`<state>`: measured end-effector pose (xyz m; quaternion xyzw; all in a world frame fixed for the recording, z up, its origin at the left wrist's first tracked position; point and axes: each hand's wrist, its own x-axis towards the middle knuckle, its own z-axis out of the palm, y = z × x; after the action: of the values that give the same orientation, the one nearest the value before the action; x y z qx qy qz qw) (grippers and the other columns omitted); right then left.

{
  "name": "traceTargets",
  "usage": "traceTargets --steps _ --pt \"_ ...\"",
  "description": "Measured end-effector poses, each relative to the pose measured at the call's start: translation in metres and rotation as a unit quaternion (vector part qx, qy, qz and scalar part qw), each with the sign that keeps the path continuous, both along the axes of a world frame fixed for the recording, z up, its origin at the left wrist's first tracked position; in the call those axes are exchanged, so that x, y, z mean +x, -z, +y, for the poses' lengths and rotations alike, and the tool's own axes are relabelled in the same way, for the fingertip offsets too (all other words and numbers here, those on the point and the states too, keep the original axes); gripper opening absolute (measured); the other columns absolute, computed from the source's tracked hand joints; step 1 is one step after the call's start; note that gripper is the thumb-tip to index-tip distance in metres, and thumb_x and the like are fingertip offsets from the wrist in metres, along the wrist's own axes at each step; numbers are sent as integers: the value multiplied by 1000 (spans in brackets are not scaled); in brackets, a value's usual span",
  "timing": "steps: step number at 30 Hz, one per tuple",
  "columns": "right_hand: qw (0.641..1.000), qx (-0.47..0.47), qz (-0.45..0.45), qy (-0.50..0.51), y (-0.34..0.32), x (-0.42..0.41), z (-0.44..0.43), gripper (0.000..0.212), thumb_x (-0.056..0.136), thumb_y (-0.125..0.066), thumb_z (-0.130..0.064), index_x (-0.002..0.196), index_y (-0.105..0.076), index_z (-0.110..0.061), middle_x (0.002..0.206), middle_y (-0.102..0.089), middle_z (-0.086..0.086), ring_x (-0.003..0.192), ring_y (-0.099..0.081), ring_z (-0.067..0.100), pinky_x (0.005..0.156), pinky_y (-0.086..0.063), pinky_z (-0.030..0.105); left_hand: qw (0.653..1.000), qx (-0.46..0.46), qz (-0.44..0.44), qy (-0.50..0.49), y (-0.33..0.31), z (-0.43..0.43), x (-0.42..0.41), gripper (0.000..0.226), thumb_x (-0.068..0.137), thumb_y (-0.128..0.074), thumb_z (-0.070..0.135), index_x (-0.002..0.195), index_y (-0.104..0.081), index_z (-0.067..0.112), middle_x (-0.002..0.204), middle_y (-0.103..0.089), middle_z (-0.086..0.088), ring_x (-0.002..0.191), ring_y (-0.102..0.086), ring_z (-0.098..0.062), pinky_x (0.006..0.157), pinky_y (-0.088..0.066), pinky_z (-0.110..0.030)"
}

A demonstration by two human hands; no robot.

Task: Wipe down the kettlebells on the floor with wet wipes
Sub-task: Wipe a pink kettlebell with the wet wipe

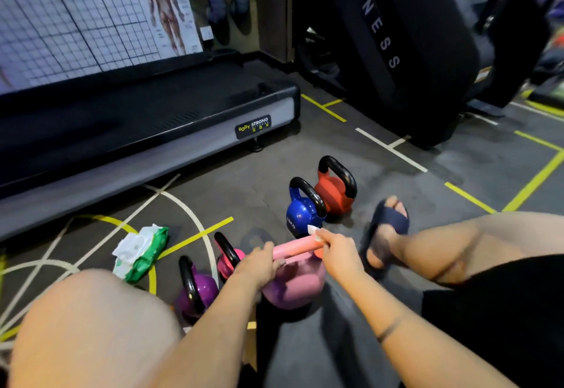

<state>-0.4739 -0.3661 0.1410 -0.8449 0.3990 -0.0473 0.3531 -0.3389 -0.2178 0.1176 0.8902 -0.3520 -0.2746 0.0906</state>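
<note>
Left hand (259,261) gripping pink kettlebell (293,285) handle, right hand (335,248) pinching white wipe (312,229) against handle's far end. Blue kettlebell (302,212), red kettlebell (334,194) just beyond; purple kettlebell (197,290), magenta kettlebell (227,258) left. Wipes pack (142,253) farther left, near treadmill (146,125).

- Five kettlebells (293,284) were set on the floor (457,168), before a treadmill (146,125).
- A wipes pack (142,253) was laid left of them (nearest the leftmost two).
- A sandalled foot (386,232) was placed to their right.
</note>
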Motion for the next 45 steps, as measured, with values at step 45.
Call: traceTargets --steps 45 --pt "992 -81 -45 -84 18 1 22 57 93 -51 -10 136 -53 -48 151 -46 -15 150 -25 23 101 -46 41 959 -195 24 -202 28 15 -42 73 98 -61 23 160 -21 18 164 -28 -7 149 -29 -24 117 -26 -31"
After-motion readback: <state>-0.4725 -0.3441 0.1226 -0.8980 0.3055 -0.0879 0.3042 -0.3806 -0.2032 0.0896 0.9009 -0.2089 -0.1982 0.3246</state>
